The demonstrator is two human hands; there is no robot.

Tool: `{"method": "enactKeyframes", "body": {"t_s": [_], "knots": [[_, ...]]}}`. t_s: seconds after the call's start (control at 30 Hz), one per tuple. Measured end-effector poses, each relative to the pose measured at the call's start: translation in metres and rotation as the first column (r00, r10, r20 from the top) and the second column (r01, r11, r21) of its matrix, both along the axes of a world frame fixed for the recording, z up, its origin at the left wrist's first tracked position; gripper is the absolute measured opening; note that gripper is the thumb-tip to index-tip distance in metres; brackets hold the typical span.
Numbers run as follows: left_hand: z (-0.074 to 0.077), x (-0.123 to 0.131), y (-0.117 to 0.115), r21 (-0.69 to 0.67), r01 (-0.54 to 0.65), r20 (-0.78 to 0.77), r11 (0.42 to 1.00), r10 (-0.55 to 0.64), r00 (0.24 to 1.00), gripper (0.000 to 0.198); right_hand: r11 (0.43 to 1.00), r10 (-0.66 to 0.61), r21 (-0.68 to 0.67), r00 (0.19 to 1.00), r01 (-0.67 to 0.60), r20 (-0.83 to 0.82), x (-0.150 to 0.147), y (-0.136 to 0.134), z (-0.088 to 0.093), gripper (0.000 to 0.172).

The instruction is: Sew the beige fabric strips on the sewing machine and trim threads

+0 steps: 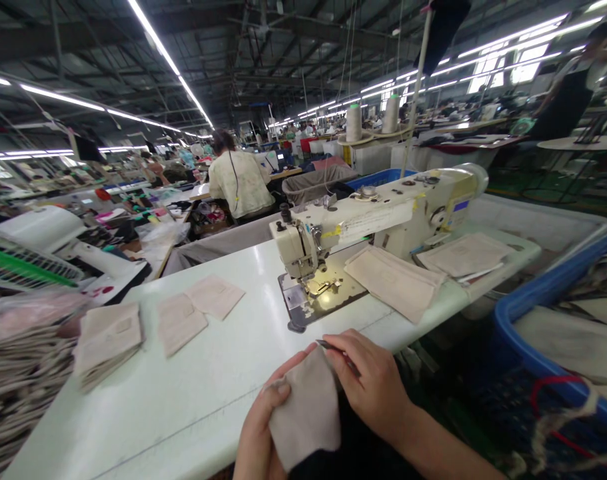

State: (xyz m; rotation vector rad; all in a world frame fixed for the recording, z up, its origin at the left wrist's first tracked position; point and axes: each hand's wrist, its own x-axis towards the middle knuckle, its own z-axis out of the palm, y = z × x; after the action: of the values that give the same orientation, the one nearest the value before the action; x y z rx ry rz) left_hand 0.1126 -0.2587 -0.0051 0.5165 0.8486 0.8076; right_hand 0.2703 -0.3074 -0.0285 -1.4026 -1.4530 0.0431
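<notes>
A beige fabric piece point(306, 413) is gripped by my left hand point(263, 420), with the thumb on its face and the fingers behind. My right hand point(370, 380) closes on a small dark metal tool point(324, 345), whose tip touches the upper corner of the fabric; its kind is mostly hidden by the fingers. Both hands are in front of the table's near edge. Just beyond them stands a sewing machine point(353, 220), its lit needle plate point(328, 297) bare of cloth.
Beige panels point(396, 280) lie right of the needle, more point(463, 257) beside the machine head. On the left are two loose pieces point(183, 320) and a folded stack point(108, 337). A blue basket point(503, 320) stands at right, a fan point(48, 247) at left. A person point(240, 180) sits ahead.
</notes>
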Motion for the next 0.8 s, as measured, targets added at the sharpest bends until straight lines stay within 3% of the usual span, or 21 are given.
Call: {"method": "enactKeyframes", "body": {"t_s": [0.13,0.27,0.47,0.8], "knots": [[-0.001,-0.004,0.003,-0.077,-0.032,0.048,0.997,0.036,0.998,0.030,0.997,0.007,-0.080,0.991,-0.019,-0.137,0.004,-0.001,0.004,0.021],[-0.009,-0.009,0.006,-0.124,-0.058,0.052,0.991,0.065,0.997,0.028,0.991,0.044,-0.118,0.984,-0.064,-0.172,0.001,-0.004,0.005,0.022],[-0.015,-0.014,0.007,-0.124,-0.053,0.053,0.991,0.060,0.997,0.025,0.986,0.057,-0.145,0.981,-0.085,-0.183,-0.005,-0.005,0.003,0.021],[-0.011,-0.012,0.001,-0.054,-0.043,0.018,0.998,0.044,0.999,0.022,0.989,0.049,-0.125,0.977,-0.076,-0.206,-0.007,-0.004,-0.002,0.022]]}}
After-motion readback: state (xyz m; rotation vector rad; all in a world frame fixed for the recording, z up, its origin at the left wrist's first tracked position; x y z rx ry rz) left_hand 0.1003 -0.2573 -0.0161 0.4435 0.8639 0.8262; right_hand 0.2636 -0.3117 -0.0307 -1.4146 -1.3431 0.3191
